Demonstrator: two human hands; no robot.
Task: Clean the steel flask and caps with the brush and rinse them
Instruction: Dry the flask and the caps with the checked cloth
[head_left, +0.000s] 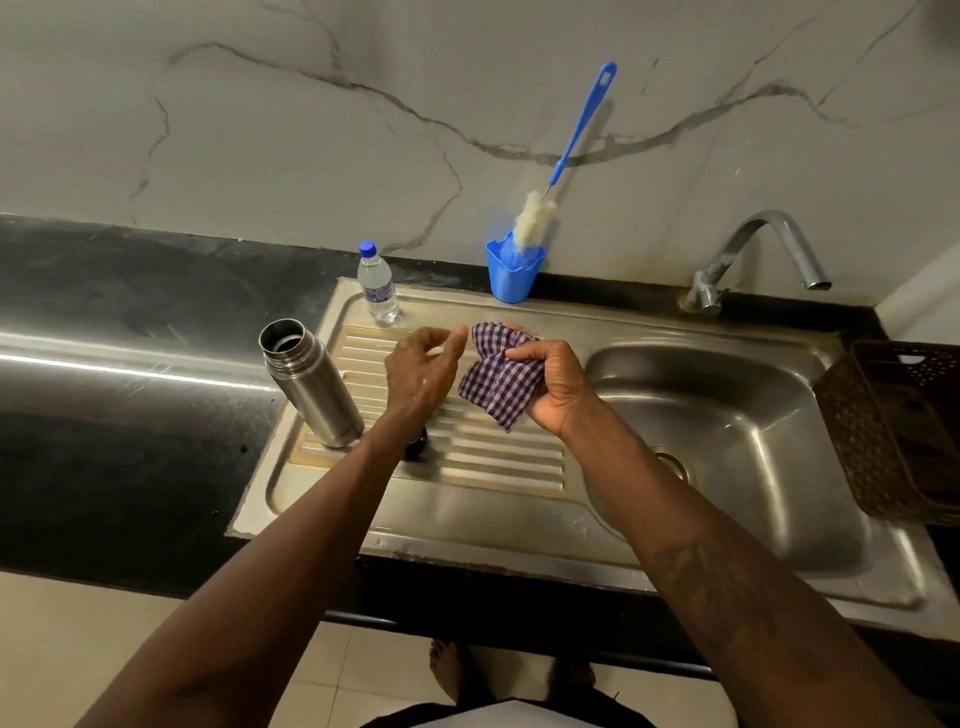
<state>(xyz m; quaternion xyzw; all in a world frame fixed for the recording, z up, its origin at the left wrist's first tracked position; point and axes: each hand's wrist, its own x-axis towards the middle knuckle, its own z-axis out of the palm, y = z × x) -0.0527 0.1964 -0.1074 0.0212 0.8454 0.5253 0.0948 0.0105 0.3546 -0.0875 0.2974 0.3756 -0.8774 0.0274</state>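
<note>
right hand (558, 387) grips cloth (498, 384), right of flask (311, 387). left hand (421, 374) curled between flask and cloth; cannot tell if it holds anything. brush (535, 223) in cup (511, 280), behind flask.

The checked cloth (501, 379) in my right hand (550, 384) is thin woven fabric, matt and crumpled. Left of my grip, the flask (311, 384) is brushed steel with a soft sheen. Below my grip, the ribbed sink (498, 467) is scuffed, stained steel. Beyond it stand a smooth blue plastic cup (511, 275) and a brush (582, 124) with a glossy plastic handle and fluffy pale bristles.
</note>
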